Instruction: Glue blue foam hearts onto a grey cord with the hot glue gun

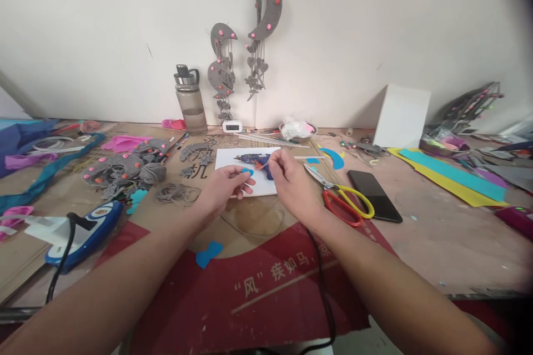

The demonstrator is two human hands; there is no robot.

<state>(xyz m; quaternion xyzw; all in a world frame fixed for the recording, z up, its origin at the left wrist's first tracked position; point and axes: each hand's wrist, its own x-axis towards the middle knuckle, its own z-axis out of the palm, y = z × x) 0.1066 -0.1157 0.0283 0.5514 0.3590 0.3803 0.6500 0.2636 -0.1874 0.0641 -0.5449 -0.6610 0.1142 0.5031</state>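
Note:
My left hand (227, 186) pinches a small blue felt piece (247, 172) between thumb and fingers. To its right, my right hand (288, 177) is closed in a pinch on a thin grey cord (264, 166), whose tip points toward the felt. Behind both hands, a dark blue glue gun (250, 159) with an orange trigger lies on a white board (225, 156), partly covered by my right hand. A grey strand (250, 234) loops over the cardboard below my hands. Red-and-yellow-handled scissors (339, 194) lie beside my right wrist, blades part open.
A black phone (375, 195) lies right of the scissors. A blue felt scrap (209, 254) rests on the red cardboard (258, 310). Grey yarn (177, 193) is coiled at left. A water bottle (191, 102) and small clock (232, 126) stand before the wall, with moon-shaped hangings (272, 8) above.

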